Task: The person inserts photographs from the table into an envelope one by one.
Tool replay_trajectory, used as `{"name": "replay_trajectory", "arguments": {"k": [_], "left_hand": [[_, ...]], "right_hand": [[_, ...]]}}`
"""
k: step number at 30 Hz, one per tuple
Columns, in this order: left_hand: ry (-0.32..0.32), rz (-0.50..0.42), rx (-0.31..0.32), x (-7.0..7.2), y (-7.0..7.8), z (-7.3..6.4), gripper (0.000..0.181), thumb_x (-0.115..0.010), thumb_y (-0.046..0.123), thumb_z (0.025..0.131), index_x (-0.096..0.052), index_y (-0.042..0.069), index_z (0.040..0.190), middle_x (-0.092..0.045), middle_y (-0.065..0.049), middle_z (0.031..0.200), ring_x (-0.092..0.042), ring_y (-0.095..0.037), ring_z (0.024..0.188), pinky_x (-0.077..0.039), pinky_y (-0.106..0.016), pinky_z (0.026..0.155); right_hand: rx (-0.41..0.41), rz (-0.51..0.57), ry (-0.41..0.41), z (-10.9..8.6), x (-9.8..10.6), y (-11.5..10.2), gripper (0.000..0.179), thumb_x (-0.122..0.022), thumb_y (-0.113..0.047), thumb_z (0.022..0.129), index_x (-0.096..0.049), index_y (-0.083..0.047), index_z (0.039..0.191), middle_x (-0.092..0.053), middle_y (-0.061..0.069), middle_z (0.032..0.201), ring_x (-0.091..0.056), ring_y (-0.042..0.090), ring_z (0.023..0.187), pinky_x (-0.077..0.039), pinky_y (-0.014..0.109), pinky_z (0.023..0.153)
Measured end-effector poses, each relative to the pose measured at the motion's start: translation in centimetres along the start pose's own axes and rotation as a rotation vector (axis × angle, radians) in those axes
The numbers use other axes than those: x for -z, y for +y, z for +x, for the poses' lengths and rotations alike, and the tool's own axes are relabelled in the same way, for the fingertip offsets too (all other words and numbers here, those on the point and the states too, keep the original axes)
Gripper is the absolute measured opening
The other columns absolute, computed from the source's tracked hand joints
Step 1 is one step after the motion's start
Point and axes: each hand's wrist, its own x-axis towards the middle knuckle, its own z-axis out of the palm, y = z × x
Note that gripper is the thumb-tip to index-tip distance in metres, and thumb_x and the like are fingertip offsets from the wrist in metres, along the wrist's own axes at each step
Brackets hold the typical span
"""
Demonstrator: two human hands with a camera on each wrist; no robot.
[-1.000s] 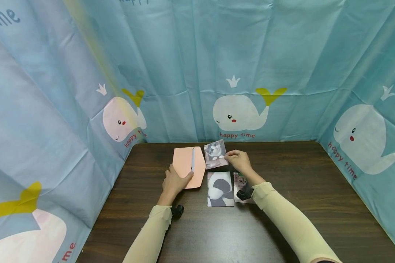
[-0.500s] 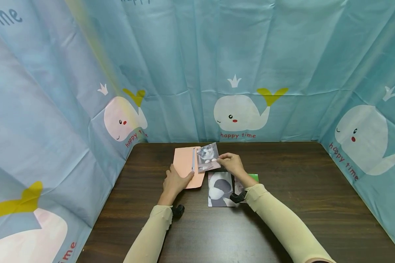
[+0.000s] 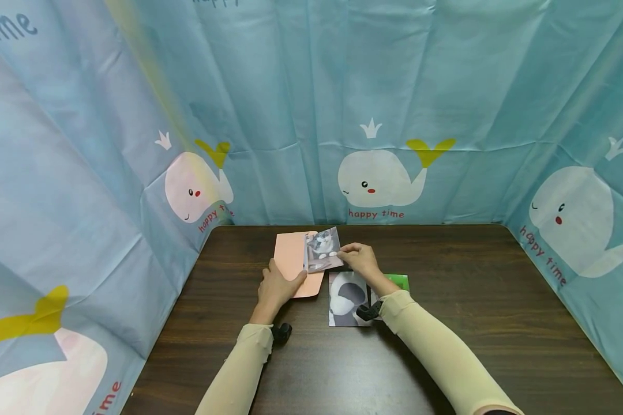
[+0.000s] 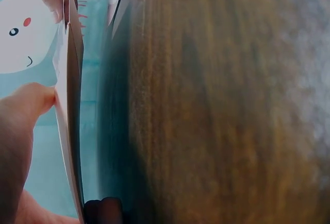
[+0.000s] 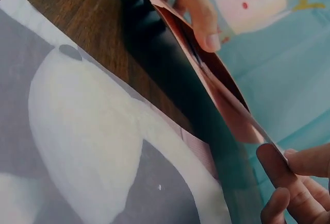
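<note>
The cat photo (image 3: 323,249) has just shifted left: a second ago it stood to the right of the peach envelope (image 3: 289,251), and now it lies over the envelope's flap (image 3: 310,286), its left edge at the opening. The right hand (image 3: 360,258) has come left with it, while the left hand (image 3: 277,287) has kept its place. In the right wrist view the photo's edge runs into the gaping mouth, so I judge that the insertion is just starting; how deep it reaches I cannot tell.

The envelope's long axis runs near to far, with its mouth and flap facing right. The photo is turned a little off that line — its long axis also runs roughly near to far, but the far end leans left, the cat's head to the far side and its paws to the near. That slant could catch a corner on the mouth.

The left hand clamps the envelope's near part between thumb and fingers; the right pinches the photo's right edge between thumb and fingertips. Nearer on the table (image 3: 311,369) lies a grey-and-white animal photo (image 3: 346,298), and just right of it a photo with a green corner (image 3: 398,281), partly hidden by the right forearm (image 3: 441,351).
</note>
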Motion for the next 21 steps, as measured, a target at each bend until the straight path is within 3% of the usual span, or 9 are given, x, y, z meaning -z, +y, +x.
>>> {"name": "replay_trajectory", "arguments": {"k": [6, 12, 21], "left_hand": [[-0.002, -0.003, 0.004, 0.05, -0.01, -0.09, 0.119, -0.065, 0.075, 0.078, -0.018, 0.000, 0.158, -0.037, -0.032, 0.143, -0.052, -0.055, 0.119, -0.042, -0.066, 0.096], [0.000, 0.013, -0.002, -0.01, 0.08, -0.17, 0.118, -0.066, 0.074, 0.078, -0.019, -0.001, 0.157, -0.039, -0.033, 0.141, -0.055, -0.055, 0.114, -0.045, -0.065, 0.093], [0.002, 0.009, -0.003, -0.08, -0.05, -0.10, 0.119, -0.066, 0.074, 0.077, -0.019, -0.001, 0.157, -0.038, -0.033, 0.142, -0.053, -0.055, 0.118, -0.043, -0.066, 0.095]], "right_hand": [[-0.015, 0.008, 0.013, 0.05, -0.40, -0.51, 0.018, -0.078, -0.021, 0.088, -0.076, -0.006, 0.100, -0.075, 0.006, 0.086, -0.066, 0.023, 0.070, -0.047, 0.026, 0.055], [-0.016, 0.017, 0.024, -0.03, -0.21, -0.73, 0.017, -0.076, -0.022, 0.090, -0.076, -0.007, 0.099, -0.075, 0.007, 0.086, -0.059, 0.015, 0.062, -0.045, 0.027, 0.054], [-0.029, 0.010, 0.017, -0.11, -1.00, -0.85, 0.019, -0.077, -0.022, 0.089, -0.075, -0.006, 0.099, -0.073, 0.005, 0.079, -0.063, 0.016, 0.063, -0.047, 0.026, 0.055]]}}
